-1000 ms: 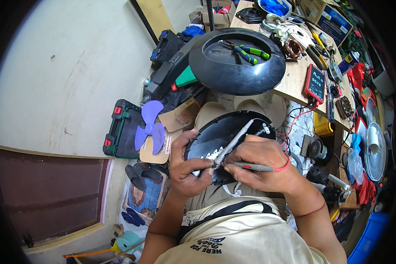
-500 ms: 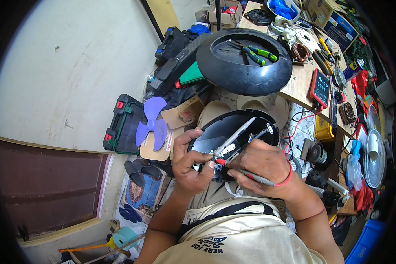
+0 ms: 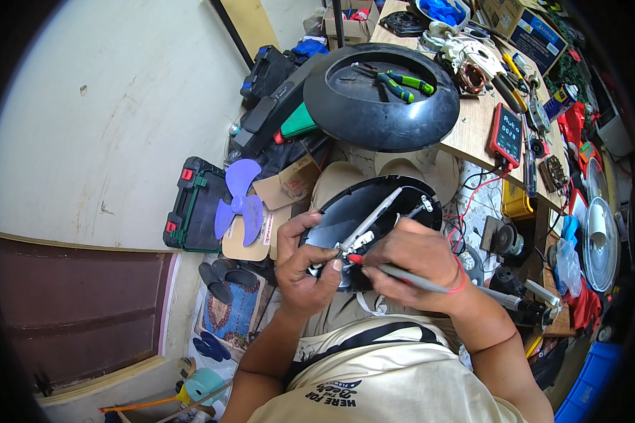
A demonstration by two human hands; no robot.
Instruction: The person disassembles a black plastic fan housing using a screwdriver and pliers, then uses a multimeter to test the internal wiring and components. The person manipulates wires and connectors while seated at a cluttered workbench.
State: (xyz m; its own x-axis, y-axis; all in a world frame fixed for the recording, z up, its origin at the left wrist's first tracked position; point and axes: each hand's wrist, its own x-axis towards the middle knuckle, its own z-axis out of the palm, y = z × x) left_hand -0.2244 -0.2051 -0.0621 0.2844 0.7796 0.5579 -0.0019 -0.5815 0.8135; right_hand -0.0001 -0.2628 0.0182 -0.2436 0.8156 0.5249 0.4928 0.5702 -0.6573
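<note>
A black round housing (image 3: 331, 218), hollow side up, rests over my lap with wires and small white parts (image 3: 363, 242) inside. My left hand (image 3: 307, 264) is at its near left rim, thumb and forefinger pinched around the lower end of a pale grey rod, which looks like a test probe (image 3: 374, 217). In my right hand (image 3: 413, 264) is a grey test probe with a red tip (image 3: 409, 278), pointing left at my left fingertips. The exact contact point is hidden by the fingers.
Ahead, a black ring-shaped base (image 3: 381, 130) carries green-handled pliers (image 3: 402, 86). A red multimeter (image 3: 506, 136) lies on the wooden table (image 3: 469, 134), its leads hanging down. To the left are a purple fan blade (image 3: 238, 204) and a dark tool case (image 3: 196, 204). An angle grinder (image 3: 504, 240) lies right.
My right hand has turned slightly, so its probe shows more of its grey handle. My left hand keeps its pinch. The whole view has shifted a little.
</note>
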